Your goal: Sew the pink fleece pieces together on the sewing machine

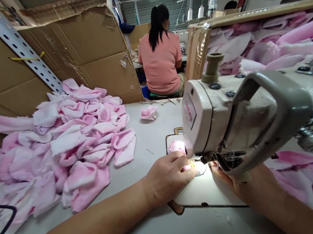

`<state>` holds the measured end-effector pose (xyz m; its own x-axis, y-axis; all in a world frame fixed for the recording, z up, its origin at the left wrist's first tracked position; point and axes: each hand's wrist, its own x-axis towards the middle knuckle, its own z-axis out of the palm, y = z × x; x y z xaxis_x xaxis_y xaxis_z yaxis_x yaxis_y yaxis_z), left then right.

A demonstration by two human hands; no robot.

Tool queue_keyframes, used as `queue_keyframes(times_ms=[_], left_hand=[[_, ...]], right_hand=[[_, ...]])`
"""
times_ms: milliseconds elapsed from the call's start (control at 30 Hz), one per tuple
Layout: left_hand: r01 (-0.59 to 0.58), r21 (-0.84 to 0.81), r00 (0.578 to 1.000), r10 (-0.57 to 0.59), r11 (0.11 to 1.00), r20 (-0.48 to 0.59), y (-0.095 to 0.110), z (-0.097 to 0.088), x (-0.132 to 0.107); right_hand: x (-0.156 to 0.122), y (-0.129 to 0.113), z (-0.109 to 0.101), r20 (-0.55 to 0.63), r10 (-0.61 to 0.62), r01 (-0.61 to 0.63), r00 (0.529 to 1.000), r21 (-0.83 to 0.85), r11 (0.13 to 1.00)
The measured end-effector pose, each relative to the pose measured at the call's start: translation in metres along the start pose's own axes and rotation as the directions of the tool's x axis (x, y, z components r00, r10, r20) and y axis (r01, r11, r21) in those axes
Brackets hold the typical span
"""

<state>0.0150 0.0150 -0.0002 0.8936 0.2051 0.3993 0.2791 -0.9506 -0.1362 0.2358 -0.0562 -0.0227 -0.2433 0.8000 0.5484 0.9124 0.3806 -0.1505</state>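
Note:
My left hand (172,177) is closed on a small pink fabric piece (175,145) at the left of the needle area. The cloth bulges out beyond its fingers under the bright lamp light. My right hand (256,186) reaches in from the right, partly behind the sewing machine (203,113). Its visible fingertips are bent together close to the needle plate (200,168); what they hold, if anything, is hidden. The machine head blocks the view of most of those fingers.
A heap of pink and white cloth pieces (71,138) covers the table's left side, against a cardboard wall (84,53). One crumpled piece (149,113) lies near the far edge. More cloth (302,173) lies at right, and a carton (197,49) holds more. A person (161,61) sits beyond.

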Motion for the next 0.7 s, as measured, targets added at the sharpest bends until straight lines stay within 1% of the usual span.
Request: queue_keyframes(times_ms=[67,133,233,300,433,500,633,700], left_hand=[[-0.009,-0.012,1.0,0.009,1.0,-0.019,0.001,0.0,0.0],[0.002,-0.019,1.0,-0.002,1.0,-0.01,0.001,0.0,0.0],[0.061,-0.022,0.998,-0.061,0.998,0.004,0.001,-0.001,-0.001],[0.094,-0.026,0.996,-0.094,0.995,0.0,0.001,-0.002,-0.002],[0.117,-0.065,0.992,-0.12,0.991,-0.047,0.001,-0.003,-0.002],[0.124,-0.088,0.989,-0.13,0.988,-0.074,0.001,-0.003,-0.002],[0.117,-0.077,0.986,-0.125,0.99,-0.108,0.001,-0.006,0.0],[0.098,-0.05,0.987,-0.103,0.994,-0.123,0.001,-0.009,0.001]], right_hand=[[0.002,0.0,-0.002,0.013,0.009,-0.008,1.0,-0.047,0.999],[0.002,0.001,-0.005,0.045,0.009,-0.005,0.999,-0.082,0.997],[-0.002,0.002,-0.009,0.116,0.005,0.006,0.993,-0.095,0.995],[-0.006,0.003,-0.012,0.139,-0.01,0.02,0.99,-0.068,0.998],[-0.007,0.002,-0.015,0.118,-0.066,0.064,0.991,0.016,0.998],[-0.003,-0.001,-0.014,0.102,-0.098,0.097,0.99,0.015,0.995],[0.009,-0.012,-0.012,0.012,-0.173,0.173,0.985,-0.021,0.985],[0.012,-0.018,-0.012,0.011,-0.183,0.184,0.983,-0.017,0.983]])
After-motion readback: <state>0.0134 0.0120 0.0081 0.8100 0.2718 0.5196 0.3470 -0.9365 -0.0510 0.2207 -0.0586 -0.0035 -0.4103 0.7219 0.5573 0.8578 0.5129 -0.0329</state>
